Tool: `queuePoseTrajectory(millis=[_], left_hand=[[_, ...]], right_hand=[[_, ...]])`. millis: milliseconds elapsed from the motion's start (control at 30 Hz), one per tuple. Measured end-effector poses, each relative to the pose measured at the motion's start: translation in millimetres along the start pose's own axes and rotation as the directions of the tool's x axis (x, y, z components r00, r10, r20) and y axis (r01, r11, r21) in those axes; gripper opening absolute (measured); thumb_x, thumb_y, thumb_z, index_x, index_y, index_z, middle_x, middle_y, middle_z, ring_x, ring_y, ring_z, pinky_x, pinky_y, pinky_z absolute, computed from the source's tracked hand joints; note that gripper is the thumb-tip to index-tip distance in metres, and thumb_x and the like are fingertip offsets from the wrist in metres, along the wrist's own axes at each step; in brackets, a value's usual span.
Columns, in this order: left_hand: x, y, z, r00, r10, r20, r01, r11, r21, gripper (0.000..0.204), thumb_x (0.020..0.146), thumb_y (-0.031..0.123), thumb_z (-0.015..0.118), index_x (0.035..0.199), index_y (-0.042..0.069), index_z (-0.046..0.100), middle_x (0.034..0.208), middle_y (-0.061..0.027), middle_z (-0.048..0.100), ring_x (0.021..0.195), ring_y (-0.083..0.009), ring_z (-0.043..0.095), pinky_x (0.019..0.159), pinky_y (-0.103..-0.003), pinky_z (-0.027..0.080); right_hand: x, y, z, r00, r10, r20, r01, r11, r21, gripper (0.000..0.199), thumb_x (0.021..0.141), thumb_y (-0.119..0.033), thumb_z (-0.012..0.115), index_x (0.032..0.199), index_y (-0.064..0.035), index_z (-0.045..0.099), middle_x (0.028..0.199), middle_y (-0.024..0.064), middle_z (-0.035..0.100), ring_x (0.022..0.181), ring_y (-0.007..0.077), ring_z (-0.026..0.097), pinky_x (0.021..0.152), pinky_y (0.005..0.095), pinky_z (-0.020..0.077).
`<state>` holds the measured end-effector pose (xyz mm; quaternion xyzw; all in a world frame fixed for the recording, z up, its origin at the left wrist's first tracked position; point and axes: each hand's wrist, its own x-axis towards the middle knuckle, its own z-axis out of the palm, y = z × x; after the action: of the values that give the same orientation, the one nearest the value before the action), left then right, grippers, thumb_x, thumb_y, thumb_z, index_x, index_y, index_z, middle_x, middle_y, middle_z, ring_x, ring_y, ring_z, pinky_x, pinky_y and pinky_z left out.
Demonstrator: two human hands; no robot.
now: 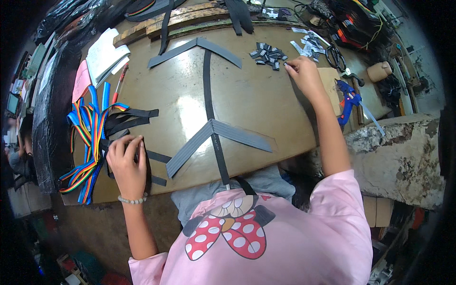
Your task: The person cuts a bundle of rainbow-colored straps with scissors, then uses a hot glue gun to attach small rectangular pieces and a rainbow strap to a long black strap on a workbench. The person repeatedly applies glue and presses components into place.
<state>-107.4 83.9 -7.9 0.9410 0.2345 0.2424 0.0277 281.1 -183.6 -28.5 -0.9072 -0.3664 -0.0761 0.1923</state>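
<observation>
My left hand (pixel 127 164), with a beaded bracelet at the wrist, is over the black straps (pixel 156 156) at the left; its bent fingers close on one of them. My right hand (pixel 304 78) reaches to the far right, thumb and forefinger pinched on what looks like a small black label, beside a pile of black labels (pixel 267 54). Between the hands, a long black strap (pixel 207 85) runs from far to near. Two grey V-shaped bands (pixel 194 142) cross it. Close to my left hand lies a bunch of blue and rainbow-striped ribbons (pixel 92 133).
White and grey labels (pixel 311 45), black scissors (pixel 336 58) and a blue glue gun (pixel 349 102) are at the right. A red pen (pixel 119 83) and papers (pixel 107 57) lie far left. Wooden bars (pixel 175 23) line the table's back edge. A rough stone block (pixel 389 156) stands right.
</observation>
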Motion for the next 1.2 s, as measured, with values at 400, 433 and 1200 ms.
queuePoseTrajectory(millis=[400, 433, 1200], left_hand=[[-1.1, 102.4, 29.2, 0.996, 0.038, 0.082, 0.004, 0.887, -0.461, 0.021, 0.083, 0.004, 0.068, 0.104, 0.002, 0.069, 0.104, -0.0116, 0.061, 0.097, -0.0315, 0.057, 0.085, -0.041, 0.048], [-3.9, 104.6, 29.5, 0.995, 0.034, 0.094, 0.014, 0.884, -0.468, 0.022, 0.082, 0.004, 0.068, 0.104, 0.002, 0.069, 0.104, -0.0114, 0.061, 0.098, -0.0316, 0.057, 0.086, -0.041, 0.048], [-20.2, 95.6, 22.3, 0.952, 0.237, 0.193, -0.048, 0.739, -0.673, 0.050, 0.068, 0.005, 0.077, 0.115, 0.006, 0.061, 0.114, -0.0133, 0.059, 0.104, -0.0339, 0.061, 0.089, -0.041, 0.051]], right_hand=[[-109.1, -128.5, -57.8, 0.989, -0.097, 0.112, 0.020, 0.836, 0.548, 0.018, 0.090, -0.011, 0.070, 0.100, 0.0022, 0.072, 0.093, 0.0109, 0.070, 0.076, 0.0154, 0.067, 0.071, 0.0269, 0.0541], [-115.6, -139.2, -51.8, 0.978, -0.090, 0.187, -0.059, 0.744, 0.666, 0.018, 0.087, -0.008, 0.072, 0.101, 0.0036, 0.072, 0.093, 0.0120, 0.070, 0.077, 0.0154, 0.068, 0.069, 0.0260, 0.0547], [-111.9, -177.3, 7.9, 0.975, -0.159, 0.157, 0.044, 0.825, 0.564, 0.013, 0.087, -0.010, 0.068, 0.099, -0.0037, 0.068, 0.094, 0.0111, 0.063, 0.077, 0.0323, 0.065, 0.067, 0.0405, 0.0517]])
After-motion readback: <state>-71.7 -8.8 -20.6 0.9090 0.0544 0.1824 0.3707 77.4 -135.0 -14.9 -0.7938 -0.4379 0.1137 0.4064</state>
